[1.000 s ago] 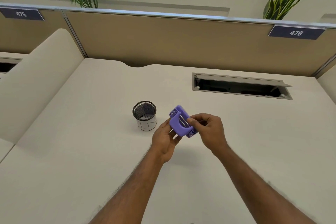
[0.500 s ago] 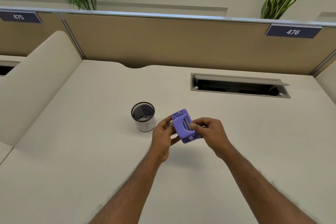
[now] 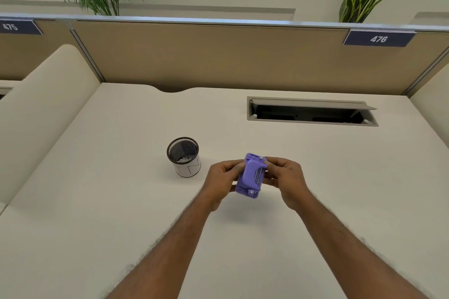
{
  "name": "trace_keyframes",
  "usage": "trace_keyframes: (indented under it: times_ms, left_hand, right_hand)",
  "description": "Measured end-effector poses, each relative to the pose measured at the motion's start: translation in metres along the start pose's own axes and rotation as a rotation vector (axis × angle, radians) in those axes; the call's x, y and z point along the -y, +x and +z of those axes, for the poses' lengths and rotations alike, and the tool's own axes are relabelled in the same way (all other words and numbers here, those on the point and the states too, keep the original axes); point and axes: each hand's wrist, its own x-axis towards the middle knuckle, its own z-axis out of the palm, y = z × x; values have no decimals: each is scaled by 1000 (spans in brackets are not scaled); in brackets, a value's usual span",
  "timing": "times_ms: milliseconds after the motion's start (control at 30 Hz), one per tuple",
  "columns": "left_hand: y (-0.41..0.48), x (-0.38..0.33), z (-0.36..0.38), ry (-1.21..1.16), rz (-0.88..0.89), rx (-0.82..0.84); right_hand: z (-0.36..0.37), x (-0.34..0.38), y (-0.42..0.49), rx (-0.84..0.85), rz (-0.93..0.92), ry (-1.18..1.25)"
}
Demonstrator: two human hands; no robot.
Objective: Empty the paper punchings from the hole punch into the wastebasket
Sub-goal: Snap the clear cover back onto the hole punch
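A small purple hole punch (image 3: 251, 176) is held above the desk between both hands, turned on end with its metal pins showing. My left hand (image 3: 222, 179) grips its left side and my right hand (image 3: 285, 177) grips its right side. A small black mesh wastebasket (image 3: 184, 156) with a white lower wall stands upright on the desk just left of the hands, a short gap away. Bits of paper lie inside it.
The cream desk (image 3: 121, 201) is bounded by a tan partition (image 3: 218, 58) at the back and a padded divider (image 3: 41, 114) on the left. An open cable hatch (image 3: 311, 111) sits in the desk at the back right.
The hole punch has been turned more upright between my hands and shifted slightly right, farther from the wastebasket. Both hands kept their hold.
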Motion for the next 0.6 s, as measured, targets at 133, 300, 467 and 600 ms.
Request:
trace_keyframes:
  times_ms: [133,300,467,600]
  left_hand:
    - [-2,11,5,29,-32,-26]
    - [4,5,10,159,-48,-8]
    - [18,-10,19,316,-96,98]
    - [29,-8,36,399,-160,168]
  right_hand:
    - [-11,-4,0,-57,65,115]
    - [-33,2,1,-23,107,27]
    - [-56,8,5,86,158,-187]
    - [-77,0,2,103,193,-150]
